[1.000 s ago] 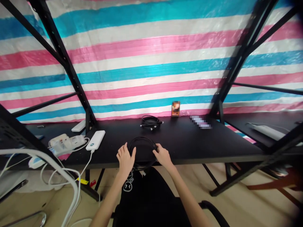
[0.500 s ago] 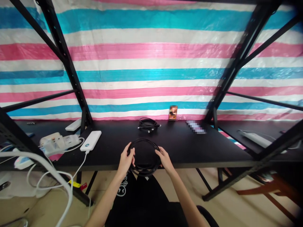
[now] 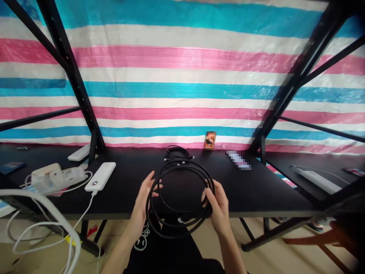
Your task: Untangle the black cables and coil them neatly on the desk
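Note:
A coil of black cable (image 3: 212,179) hangs upright over the front edge of the black table (image 3: 128,186). My right hand (image 3: 219,201) pinches its right side between thumb and fingers. At the left side of the loops, my left hand (image 3: 142,201) has its fingers apart, some passing behind the cable; whether they touch it I cannot tell. A light connector end (image 3: 180,220) shows near the bottom of the loops. Behind them, a second coil of black cable (image 3: 178,152) with light metal plugs lies on the table.
A white power bank (image 3: 101,176) with a white cable plugged in lies at left, beside a power strip (image 3: 61,180). A pixelated orange item (image 3: 210,140) and a pixelated flat item (image 3: 238,160) are at the back right. Black rack posts (image 3: 288,85) flank the table.
The held coil has come up and closer, tilting toward the right. My left hand has loosened from it, fingers spread, while my right hand keeps its grip. The view has shifted slightly.

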Available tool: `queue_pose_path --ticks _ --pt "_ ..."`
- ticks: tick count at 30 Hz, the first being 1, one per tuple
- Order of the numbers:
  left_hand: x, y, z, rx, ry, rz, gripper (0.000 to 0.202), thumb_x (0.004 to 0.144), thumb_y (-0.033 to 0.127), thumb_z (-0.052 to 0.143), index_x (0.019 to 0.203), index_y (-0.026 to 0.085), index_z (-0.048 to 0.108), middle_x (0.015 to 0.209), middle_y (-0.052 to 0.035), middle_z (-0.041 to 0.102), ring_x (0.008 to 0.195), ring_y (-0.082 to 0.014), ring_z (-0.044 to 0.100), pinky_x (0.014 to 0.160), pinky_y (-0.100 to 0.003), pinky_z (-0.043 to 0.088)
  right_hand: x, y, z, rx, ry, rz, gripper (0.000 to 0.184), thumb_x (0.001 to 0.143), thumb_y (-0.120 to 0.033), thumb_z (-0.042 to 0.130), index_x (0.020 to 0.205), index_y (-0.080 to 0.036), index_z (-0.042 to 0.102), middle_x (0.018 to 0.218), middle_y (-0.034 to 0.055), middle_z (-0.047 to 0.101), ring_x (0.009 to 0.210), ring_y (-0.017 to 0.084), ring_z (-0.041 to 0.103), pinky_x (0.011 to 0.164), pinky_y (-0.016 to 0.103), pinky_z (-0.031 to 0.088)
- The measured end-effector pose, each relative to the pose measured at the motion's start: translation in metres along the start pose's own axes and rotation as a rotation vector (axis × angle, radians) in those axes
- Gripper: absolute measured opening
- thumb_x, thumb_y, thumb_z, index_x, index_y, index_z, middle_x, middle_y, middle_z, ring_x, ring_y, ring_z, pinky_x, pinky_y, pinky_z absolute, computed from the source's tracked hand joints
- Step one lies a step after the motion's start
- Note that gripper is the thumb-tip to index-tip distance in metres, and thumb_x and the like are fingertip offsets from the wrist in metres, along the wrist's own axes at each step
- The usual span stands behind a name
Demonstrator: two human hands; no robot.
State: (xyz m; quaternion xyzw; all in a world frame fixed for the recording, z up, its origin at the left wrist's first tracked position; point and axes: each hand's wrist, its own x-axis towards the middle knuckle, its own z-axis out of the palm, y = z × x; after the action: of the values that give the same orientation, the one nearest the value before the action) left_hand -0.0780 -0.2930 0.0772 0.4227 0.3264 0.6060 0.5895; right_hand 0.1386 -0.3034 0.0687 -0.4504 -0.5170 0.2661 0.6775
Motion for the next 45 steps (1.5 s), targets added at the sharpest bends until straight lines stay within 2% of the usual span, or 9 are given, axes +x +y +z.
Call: queue_pose_path --ticks 3,7,16,23,28,31,34,38,45 --pt "0.002 -0.006 0.008 -0.180 -0.169 -0.168 0.052 0.085 0.049 0.058 0.130 0.025 0.048 0.078 -0.0014 0.066 0.053 -0.0119 0.060 0.049 -0.022 0.045 0.006 -0.006 0.006 -0.008 -0.069 0.006 0.026 0.086 -0.038 0.061 0.105 -0.021 0.065 0.094 0.0063 0.065 0.081 0.017 0.061 0.063 0.023 0.050" --pt "0.001 0.003 0.008 -0.286 -0.033 -0.237 0.026 0.082 0.041 0.066 0.080 0.016 0.061 0.037 0.0100 0.034 0.027 -0.0023 0.027 0.031 -0.014 0.022 0.009 -0.001 0.008 -0.015 -0.042 0.120 0.027 0.079 -0.035 0.069 0.100 -0.020 0.065 0.070 -0.0017 0.055 0.051 0.007 0.049 0.043 0.017 0.039" --pt "0.006 0.045 -0.002 -0.253 0.085 -0.059 0.034 0.081 0.050 0.064 0.074 0.019 0.051 0.034 0.0106 0.033 0.027 -0.0045 0.022 0.028 -0.013 0.019 0.018 -0.007 -0.012 -0.109 -0.298 0.380 0.034 0.076 -0.044 0.068 0.094 -0.016 0.071 0.076 0.0058 0.067 0.042 0.006 0.046 0.039 0.019 0.037" --pt "0.000 0.035 0.042 0.016 -0.070 -0.043 0.042 0.082 0.061 0.053 0.071 0.022 0.042 0.034 0.0096 0.037 0.027 -0.0053 0.025 0.029 -0.015 0.017 -0.002 -0.031 0.035 0.067 -0.522 0.376 0.037 0.085 -0.050 0.056 0.099 -0.017 0.067 0.069 0.0014 0.063 0.041 0.007 0.046 0.035 0.017 0.034" --pt "-0.006 0.026 0.044 0.191 -0.112 -0.108 0.037 0.085 0.060 0.049 0.088 0.024 0.040 0.047 0.0111 0.042 0.034 -0.0052 0.029 0.033 -0.014 0.022 -0.016 -0.052 0.031 0.121 -0.812 0.365 0.060 0.096 -0.055 0.024 0.097 -0.017 0.070 0.064 0.0029 0.063 0.052 0.012 0.052 0.054 0.023 0.043" --pt "-0.012 0.022 0.044 0.231 -0.126 -0.074 0.032 0.089 0.056 0.045 0.090 0.024 0.038 0.056 0.0103 0.043 0.038 -0.0045 0.032 0.037 -0.014 0.028 -0.022 -0.069 0.026 0.057 -0.845 0.310 0.045 0.088 -0.057 0.047 0.097 -0.019 0.068 0.064 -0.0009 0.059 0.057 0.012 0.052 0.064 0.026 0.042" --pt "-0.019 0.029 0.046 0.317 -0.152 -0.025 0.025 0.090 0.047 0.050 0.095 0.024 0.041 0.056 0.0096 0.043 0.043 -0.0052 0.037 0.043 -0.013 0.032 -0.024 -0.079 0.022 -0.069 -0.767 0.244 0.029 0.075 -0.046 0.071 0.089 -0.020 0.067 0.057 -0.0053 0.047 0.056 0.010 0.043 0.060 0.024 0.037" --pt "-0.021 0.049 0.039 0.278 -0.132 -0.067 0.031 0.091 0.053 0.043 0.102 0.024 0.046 0.048 0.0075 0.047 0.037 -0.0065 0.031 0.034 -0.012 0.021 -0.016 -0.074 0.000 0.107 -0.358 0.246 0.033 0.088 -0.051 0.054 0.080 -0.019 0.061 0.050 -0.0075 0.029 0.044 0.007 0.024 0.043 0.023 0.020" --pt "-0.007 0.070 -0.009 0.007 0.316 0.335 0.027 0.089 0.046 0.053 0.084 0.020 0.050 0.042 0.0098 0.034 0.032 -0.0040 0.020 0.031 -0.011 0.017 -0.005 -0.057 -0.108 0.234 0.333 0.245 0.032 0.082 -0.054 0.060 0.070 -0.026 0.053 0.051 -0.0074 0.015 0.038 0.007 0.011 0.042 0.035 0.001"
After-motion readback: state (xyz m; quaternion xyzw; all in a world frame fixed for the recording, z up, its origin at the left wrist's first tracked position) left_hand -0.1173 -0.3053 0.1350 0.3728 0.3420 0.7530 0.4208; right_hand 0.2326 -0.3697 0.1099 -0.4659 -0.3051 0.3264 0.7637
